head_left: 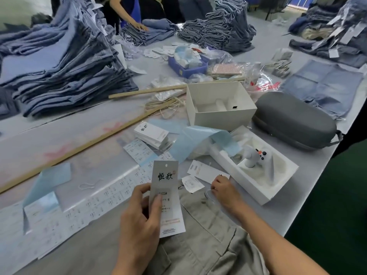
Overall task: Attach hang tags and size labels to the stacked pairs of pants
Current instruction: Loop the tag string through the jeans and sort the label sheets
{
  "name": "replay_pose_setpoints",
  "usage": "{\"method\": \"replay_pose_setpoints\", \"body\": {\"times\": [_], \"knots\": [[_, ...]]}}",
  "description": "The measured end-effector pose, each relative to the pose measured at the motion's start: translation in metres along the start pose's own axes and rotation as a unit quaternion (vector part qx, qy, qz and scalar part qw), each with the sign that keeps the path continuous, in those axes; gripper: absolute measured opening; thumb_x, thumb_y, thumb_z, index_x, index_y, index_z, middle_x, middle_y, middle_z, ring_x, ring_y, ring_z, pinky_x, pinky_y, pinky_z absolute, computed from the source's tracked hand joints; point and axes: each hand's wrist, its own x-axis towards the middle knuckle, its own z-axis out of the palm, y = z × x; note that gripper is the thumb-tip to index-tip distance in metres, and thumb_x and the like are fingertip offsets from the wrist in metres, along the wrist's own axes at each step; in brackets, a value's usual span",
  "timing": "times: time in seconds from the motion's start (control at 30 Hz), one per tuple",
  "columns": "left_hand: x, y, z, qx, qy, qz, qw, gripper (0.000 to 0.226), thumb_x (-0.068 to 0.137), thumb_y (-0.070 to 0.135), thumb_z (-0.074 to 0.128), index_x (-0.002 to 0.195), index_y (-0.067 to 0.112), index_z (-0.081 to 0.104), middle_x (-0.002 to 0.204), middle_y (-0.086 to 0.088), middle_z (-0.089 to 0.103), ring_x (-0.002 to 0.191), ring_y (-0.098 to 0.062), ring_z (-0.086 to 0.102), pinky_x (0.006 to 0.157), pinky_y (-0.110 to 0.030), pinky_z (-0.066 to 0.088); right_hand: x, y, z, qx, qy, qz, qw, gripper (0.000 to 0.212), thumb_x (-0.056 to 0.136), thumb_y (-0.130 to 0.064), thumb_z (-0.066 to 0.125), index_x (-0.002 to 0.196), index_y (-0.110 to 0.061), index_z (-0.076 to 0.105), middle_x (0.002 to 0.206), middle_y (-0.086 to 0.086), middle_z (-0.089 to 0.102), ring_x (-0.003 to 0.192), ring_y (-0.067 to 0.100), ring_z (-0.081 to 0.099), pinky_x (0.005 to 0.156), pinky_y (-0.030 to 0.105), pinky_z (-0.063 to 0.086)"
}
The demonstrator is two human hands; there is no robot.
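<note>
Left hand: grips tall white printed hang tag upright. Right hand: fingers curled, pinching thin clear loop over khaki pants.

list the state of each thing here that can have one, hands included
left hand: holds the hang tag, thumb across its face
hang tag: held upright over the khaki pants, hole empty
right hand: fingers curled, pinching a clear loop at the waistband
khaki pants: lying flat, no tag on yet
white box: open, lid off
grey case: closed
blue bin: full of packets
</note>
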Motion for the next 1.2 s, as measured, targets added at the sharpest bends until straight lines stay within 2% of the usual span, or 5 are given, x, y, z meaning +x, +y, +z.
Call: {"method": "replay_pose_setpoints", "body": {"times": [0.3, 0.47, 0.63, 0.83, 1.2], "knots": [[0.0, -0.002, -0.001, 0.008, 0.017, 0.005, 1.0, 0.042, 0.096, 0.012, 0.066, 0.104, 0.053, 0.056, 0.096, 0.03, 0.072, 0.084, -0.003, 0.072, 0.057, -0.021, 0.055, 0.004, -0.025, -0.045, 0.211, 0.064, 0.146, 0.964, 0.01, 0.092, -0.019, 0.064, 0.082, -0.021, 0.061, 0.077, 0.0, 0.071, 0.076, 0.02, 0.067, 0.067, 0.04, 0.056], [0.0, 0.0, -0.003, -0.041, 0.022, -0.018, 0.999, 0.072, 0.097, 0.011, 0.064, 0.139, 0.062, 0.035, 0.105, 0.01, 0.076, 0.086, -0.023, 0.074, 0.059, -0.039, 0.063, 0.003, -0.076, -0.107, 0.241, 0.059, 0.073, 0.966, 0.007, 0.088, -0.014, 0.068, 0.082, -0.017, 0.067, 0.072, 0.0, 0.072, 0.066, 0.009, 0.062, 0.066, 0.03, 0.051], [-0.003, 0.002, -0.009, -0.044, 0.003, -0.041, 0.998, 0.048, 0.095, 0.0, 0.065, 0.091, 0.046, 0.078, 0.098, 0.026, 0.074, 0.084, -0.008, 0.072, 0.06, -0.023, 0.055, -0.028, -0.156, -0.164, 0.3, 0.098, -0.061, 0.947, 0.009, 0.091, -0.012, 0.072, 0.084, -0.015, 0.067, 0.063, -0.005, 0.06, 0.058, 0.007, 0.05, 0.06, 0.02, 0.042], [-0.023, 0.023, -0.026, -0.233, -0.067, -0.133, 0.961, 0.036, 0.082, 0.059, 0.059, 0.096, 0.035, 0.082, 0.096, 0.002, 0.079, 0.091, -0.014, 0.074, 0.081, -0.032, 0.057, -0.091, -0.223, -0.159, 0.264, 0.043, -0.228, 0.936, 0.01, 0.093, -0.022, 0.073, 0.09, -0.029, 0.067, 0.065, -0.006, 0.061, 0.055, 0.008, 0.051, 0.055, 0.017, 0.042], [-0.047, 0.011, -0.072, -0.331, 0.058, -0.133, 0.932, 0.024, 0.078, 0.038, 0.075, 0.087, 0.017, 0.083, 0.087, -0.009, 0.079, 0.073, -0.015, 0.072, 0.062, -0.024, 0.055, -0.134, -0.251, -0.109, 0.265, 0.035, -0.225, 0.937, 0.018, 0.089, -0.013, 0.076, 0.086, -0.029, 0.068, 0.066, -0.005, 0.063, 0.054, 0.009, 0.052, 0.051, 0.023, 0.043]]}}
